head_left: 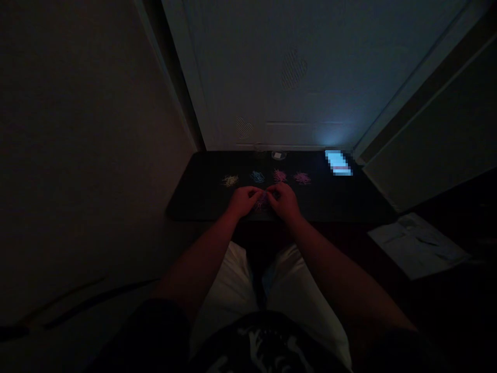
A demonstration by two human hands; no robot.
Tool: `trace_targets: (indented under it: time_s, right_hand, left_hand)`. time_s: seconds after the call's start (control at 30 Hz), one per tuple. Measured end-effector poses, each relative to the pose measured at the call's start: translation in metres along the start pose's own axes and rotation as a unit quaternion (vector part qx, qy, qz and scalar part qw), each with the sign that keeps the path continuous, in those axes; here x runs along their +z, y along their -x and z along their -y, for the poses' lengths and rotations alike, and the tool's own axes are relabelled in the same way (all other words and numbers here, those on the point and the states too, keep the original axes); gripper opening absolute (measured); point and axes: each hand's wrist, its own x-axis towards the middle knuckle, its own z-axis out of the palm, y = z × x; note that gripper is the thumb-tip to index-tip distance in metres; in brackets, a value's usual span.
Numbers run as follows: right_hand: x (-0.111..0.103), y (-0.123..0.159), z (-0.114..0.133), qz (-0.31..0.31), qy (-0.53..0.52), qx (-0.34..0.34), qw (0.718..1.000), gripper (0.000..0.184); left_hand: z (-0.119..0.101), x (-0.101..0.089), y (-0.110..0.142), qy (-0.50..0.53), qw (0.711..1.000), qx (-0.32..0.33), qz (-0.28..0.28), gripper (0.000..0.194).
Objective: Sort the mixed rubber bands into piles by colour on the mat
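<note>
In the dim head view, my left hand [244,201] and my right hand [284,201] meet over a small pile of thin purple sticks or strips [261,201] on a dark table. Fingers of both hands are pinched together at the pile's top edge. What they hold is too small and dark to make out. Just beyond my hands lie separate loose piles of similar thin pieces: a pale yellow pile [230,180], a blue pile [257,177], a pink pile [280,175] and a magenta pile [302,178].
A lit phone-like screen [338,162], pixelated, lies at the table's back right. A small round clear container [278,155] sits at the back edge. The dark table [194,194] stands against a pale door or panel [334,62]. White sheets [419,246] lie lower right.
</note>
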Motion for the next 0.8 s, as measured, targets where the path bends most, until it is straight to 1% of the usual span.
trace_targets:
  time_s: [0.33, 0.5, 0.7, 0.8]
  right_hand:
    - [0.0004, 0.0004, 0.0024, 0.019, -0.001, -0.005, 1.0, 0.01]
    - [0.0002, -0.0001, 0.0021, 0.013, 0.0, 0.006, 1.0, 0.008]
    - [0.0, 0.0001, 0.003, 0.012, -0.004, 0.013, 1.0, 0.008]
    - [0.0007, -0.0001, 0.0025, 0.016, -0.009, 0.016, 1.0, 0.008]
  left_hand:
    - [0.0029, 0.0003, -0.0004, 0.004, 1.0, 0.004, -0.002, 0.026]
    - [0.0042, 0.0013, -0.0005, 0.032, 0.999, -0.001, -0.01, 0.024]
    - [0.004, 0.0001, 0.0005, 0.023, 1.0, 0.017, -0.006, 0.023]
    - [0.0034, -0.0002, 0.0008, 0.021, 1.0, 0.016, -0.006, 0.023]
